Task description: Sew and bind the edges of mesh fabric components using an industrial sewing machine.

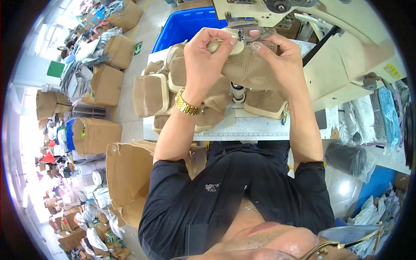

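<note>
Up at the needle area of a cream sewing machine [342, 65], both hands hold a tan mesh piece [249, 69] with a smooth cream edge [236, 42]. My left hand [201, 58], with a gold watch [189, 104] at the wrist, pinches the cream edge between thumb and fingers, left of the presser foot [248, 35]. On the other side, my right hand [286, 56] grips the mesh close to the foot, thumb on top. The needle tip itself is too small to make out. Similar tan pieces with cream trim [151, 93] lie heaped below and left of my left hand.
A blue bin [184, 26] stands behind the table's left side. The white table edge [242, 132] runs in front of me. An open cardboard box [125, 173] sits at my left. Plastic-wrapped bundles [364, 119] lie at the right. More boxes [104, 84] line the floor.
</note>
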`<action>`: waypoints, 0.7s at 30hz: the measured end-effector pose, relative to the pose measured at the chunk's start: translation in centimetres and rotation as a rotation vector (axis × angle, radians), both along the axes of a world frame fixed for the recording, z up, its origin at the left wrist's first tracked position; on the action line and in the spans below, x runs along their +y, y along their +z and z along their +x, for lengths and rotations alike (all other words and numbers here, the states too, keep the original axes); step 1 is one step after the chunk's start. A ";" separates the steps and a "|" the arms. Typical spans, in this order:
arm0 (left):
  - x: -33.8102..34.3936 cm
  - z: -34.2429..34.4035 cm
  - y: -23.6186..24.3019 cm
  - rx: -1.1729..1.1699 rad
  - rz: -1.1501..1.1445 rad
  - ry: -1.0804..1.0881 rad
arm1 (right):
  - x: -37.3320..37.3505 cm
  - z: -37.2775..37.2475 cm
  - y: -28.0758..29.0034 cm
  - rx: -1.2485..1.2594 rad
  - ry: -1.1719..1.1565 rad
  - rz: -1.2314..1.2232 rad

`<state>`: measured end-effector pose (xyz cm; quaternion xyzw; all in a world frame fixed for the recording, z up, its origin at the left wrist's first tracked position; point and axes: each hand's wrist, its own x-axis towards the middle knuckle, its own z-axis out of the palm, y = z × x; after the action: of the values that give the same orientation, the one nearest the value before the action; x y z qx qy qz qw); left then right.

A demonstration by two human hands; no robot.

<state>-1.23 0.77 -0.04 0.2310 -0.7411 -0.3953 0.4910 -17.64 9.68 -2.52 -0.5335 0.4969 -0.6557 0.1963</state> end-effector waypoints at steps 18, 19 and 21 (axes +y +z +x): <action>-3.7 0.6 0.5 -0.159 0.030 -0.318 | 0.0 0.2 -0.7 -0.121 -0.012 0.017; -3.6 0.6 0.3 -0.159 0.027 -0.319 | 0.0 0.3 -0.6 -0.121 -0.013 0.015; -3.6 0.6 -0.1 -0.155 -0.046 -0.233 | -0.1 0.7 -0.1 -0.174 0.033 -0.044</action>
<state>-0.66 -2.82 -0.11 0.1621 -0.8076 -0.4135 0.3881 -16.95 9.60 -2.58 -0.4868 0.4545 -0.7071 0.2375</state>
